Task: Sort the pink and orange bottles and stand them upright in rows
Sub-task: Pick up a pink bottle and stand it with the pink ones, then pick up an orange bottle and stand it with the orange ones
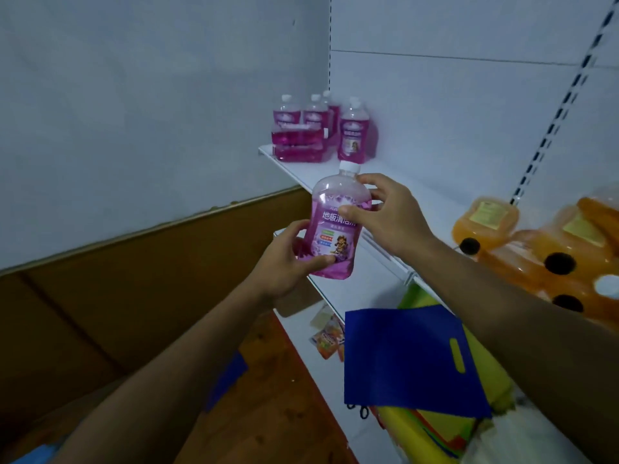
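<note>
before shelf (303, 177), both hands held pink bottle (338, 222) midair, near upright: left hand (288, 262) gripped base, right hand (385, 216) gripped shoulder. pink row (318, 132) stood beyond, up-left; orange bottles (536, 242) lay right.

Glossy clear-plastic pink bottle (338, 226)

Both bare forearms are reaching forward and up from the bottom of the view, converging toward the middle. The left hand (284, 259) is cupping the base of a pink bottle (336, 226) from below and from the left, its thumb lying across the lower front and its fingers curling behind. The right hand (385, 216) is gripping the bottle's upper part from the right, thumb pressing on the label and index finger hooking over the shoulder near the cap.
</note>
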Action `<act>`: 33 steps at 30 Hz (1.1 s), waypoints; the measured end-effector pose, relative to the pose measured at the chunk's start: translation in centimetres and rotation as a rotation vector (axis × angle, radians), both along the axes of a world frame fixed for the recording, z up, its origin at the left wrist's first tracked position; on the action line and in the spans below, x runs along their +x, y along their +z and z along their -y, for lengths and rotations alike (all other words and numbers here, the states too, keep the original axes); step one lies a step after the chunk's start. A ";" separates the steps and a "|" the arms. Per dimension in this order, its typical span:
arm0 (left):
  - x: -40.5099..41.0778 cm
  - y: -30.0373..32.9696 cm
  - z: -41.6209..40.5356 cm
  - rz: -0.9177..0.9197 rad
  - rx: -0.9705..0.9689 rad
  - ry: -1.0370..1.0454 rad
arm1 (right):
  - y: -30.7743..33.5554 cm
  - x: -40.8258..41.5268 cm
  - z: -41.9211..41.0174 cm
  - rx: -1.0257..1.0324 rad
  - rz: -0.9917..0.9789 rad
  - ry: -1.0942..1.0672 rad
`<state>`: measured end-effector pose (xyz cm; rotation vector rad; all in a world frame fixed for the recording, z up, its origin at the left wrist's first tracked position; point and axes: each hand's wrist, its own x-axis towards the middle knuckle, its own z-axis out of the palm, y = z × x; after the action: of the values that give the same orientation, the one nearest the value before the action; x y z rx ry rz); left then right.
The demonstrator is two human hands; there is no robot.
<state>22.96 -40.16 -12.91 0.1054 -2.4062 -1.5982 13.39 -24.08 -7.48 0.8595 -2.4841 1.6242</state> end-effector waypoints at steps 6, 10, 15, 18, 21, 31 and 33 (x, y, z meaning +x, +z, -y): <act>-9.4 -0.3 4.8 -0.037 -0.066 0.037 | 0.5 -8.6 4.7 -0.011 -0.008 0.020; -16.8 -1.4 8.7 -0.037 -0.096 0.043 | 0.0 -14.5 8.8 0.010 -0.047 -0.036; -26.4 -2.5 14.2 -0.048 -0.127 0.042 | -0.8 -22.2 14.1 0.030 -0.069 -0.111; -31.1 -2.4 17.1 -0.079 -0.176 0.057 | -0.8 -26.0 17.1 0.060 -0.073 -0.144; -34.6 -2.5 19.1 -0.082 -0.195 0.057 | -1.1 -28.9 19.3 0.073 -0.100 -0.165; -39.2 -3.2 20.9 -0.073 -0.160 0.043 | -1.8 -32.9 21.7 0.128 -0.158 -0.181; -39.1 -3.4 20.7 -0.076 -0.169 0.042 | -1.9 -32.7 21.5 0.140 -0.139 -0.171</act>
<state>-16.18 -60.82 -16.33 0.0618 -2.4511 -1.3499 -19.33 -45.63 -9.36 0.7233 -2.5191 1.3053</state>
